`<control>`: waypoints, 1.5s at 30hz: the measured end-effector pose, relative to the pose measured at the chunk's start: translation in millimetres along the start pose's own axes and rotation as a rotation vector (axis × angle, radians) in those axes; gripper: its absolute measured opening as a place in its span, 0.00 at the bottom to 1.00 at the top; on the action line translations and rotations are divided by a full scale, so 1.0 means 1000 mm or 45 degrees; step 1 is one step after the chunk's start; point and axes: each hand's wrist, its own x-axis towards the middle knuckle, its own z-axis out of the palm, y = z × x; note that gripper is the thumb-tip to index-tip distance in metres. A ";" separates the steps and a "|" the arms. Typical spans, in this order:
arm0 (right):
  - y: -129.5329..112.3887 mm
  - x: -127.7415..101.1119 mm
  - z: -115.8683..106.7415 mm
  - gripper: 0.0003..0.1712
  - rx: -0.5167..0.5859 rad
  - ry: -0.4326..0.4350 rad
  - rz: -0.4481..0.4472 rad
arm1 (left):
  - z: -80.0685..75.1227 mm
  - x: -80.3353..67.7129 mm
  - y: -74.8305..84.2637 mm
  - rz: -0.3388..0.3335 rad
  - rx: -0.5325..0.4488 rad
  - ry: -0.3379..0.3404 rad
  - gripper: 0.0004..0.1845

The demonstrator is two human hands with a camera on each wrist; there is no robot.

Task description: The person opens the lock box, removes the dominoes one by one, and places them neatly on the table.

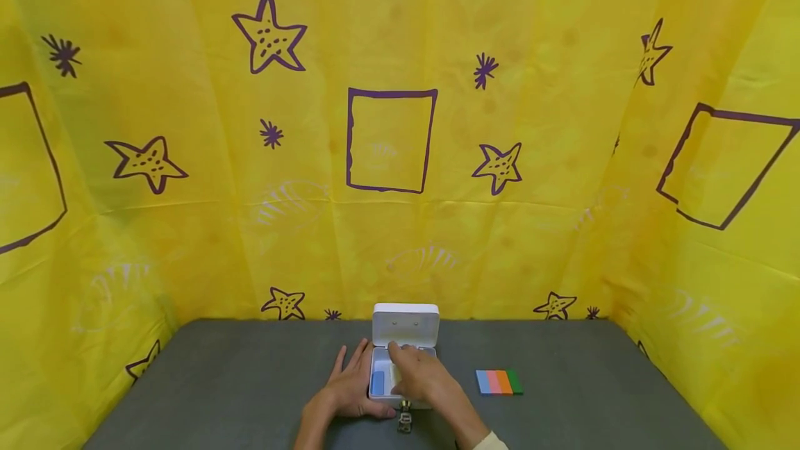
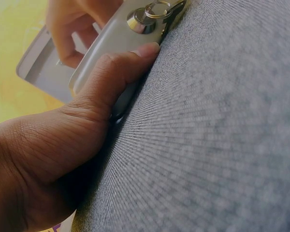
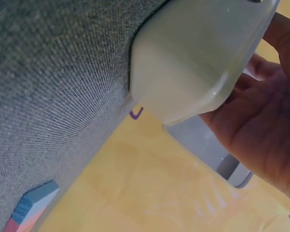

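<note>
A small white lockable metal box (image 1: 405, 325) stands with its lid raised, and keys (image 1: 405, 421) hang from its front lock (image 2: 141, 20). Around its left front corner lies my left hand (image 1: 350, 389), thumb pressed along the front face and fingers stretched and spread by the left side. My right hand (image 1: 421, 372) reaches down into the box from the right, fingers bent. What its fingertips touch is hidden by the hand and the box wall. Left of that hand, inside the box, lies a flat blue piece (image 1: 378, 382).
Right of the box, a block of coloured strips (image 1: 498, 382) in light blue, pink, orange and green lies on the grey cloth-covered table (image 1: 250, 380). A yellow curtain (image 1: 387, 242) with purple starfish drawings closes off the back and sides.
</note>
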 end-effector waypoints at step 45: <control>0.059 -0.020 -0.077 0.12 0.518 -0.003 -0.074 | 0.004 0.006 -0.007 -0.020 -0.006 -0.023 0.76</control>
